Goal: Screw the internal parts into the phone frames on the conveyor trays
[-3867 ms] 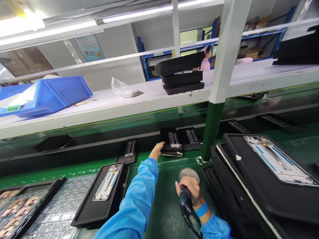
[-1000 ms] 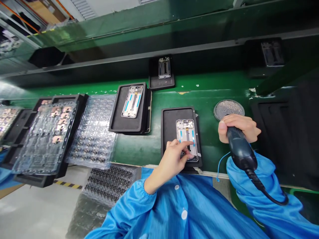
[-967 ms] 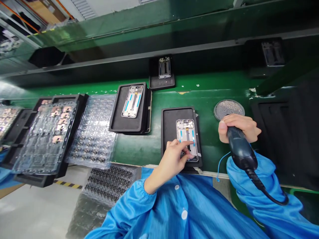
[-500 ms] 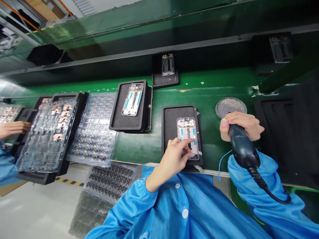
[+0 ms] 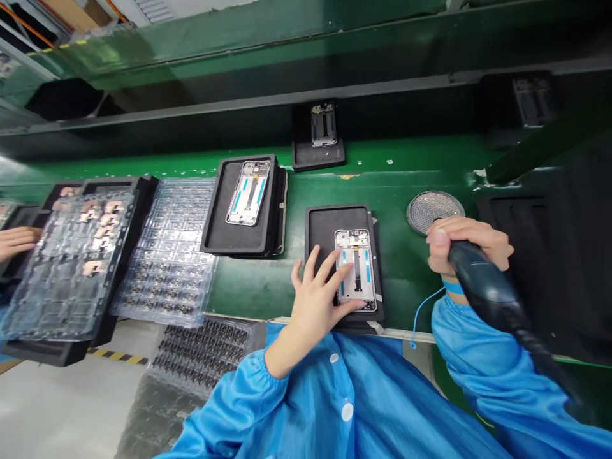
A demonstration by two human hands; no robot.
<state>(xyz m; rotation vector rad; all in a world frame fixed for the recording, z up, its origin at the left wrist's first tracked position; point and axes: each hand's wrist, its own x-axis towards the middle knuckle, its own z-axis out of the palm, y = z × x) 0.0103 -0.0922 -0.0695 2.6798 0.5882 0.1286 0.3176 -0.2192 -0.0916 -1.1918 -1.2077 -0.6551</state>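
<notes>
Head view: bare left hand [image 5: 315, 309] just spread open, fingers resting on the silver-and-blue phone frame [image 5: 358, 280]; right hand [image 5: 473, 234] clenched around a dark corded handheld tool [image 5: 482, 284].

A green conveyor bench [image 5: 253, 293] runs across the view. Under the left hand [image 5: 318, 299] lies a black foam tray [image 5: 320, 229] carrying a phone frame [image 5: 356, 271]. Left of that hand sit a second black tray [image 5: 215, 236] and clear blister trays [image 5: 162, 255]. Beside the right hand [image 5: 471, 245] lies a round mesh pad [image 5: 433, 210]. Farther off from both hands is a third black tray [image 5: 306, 159].
</notes>
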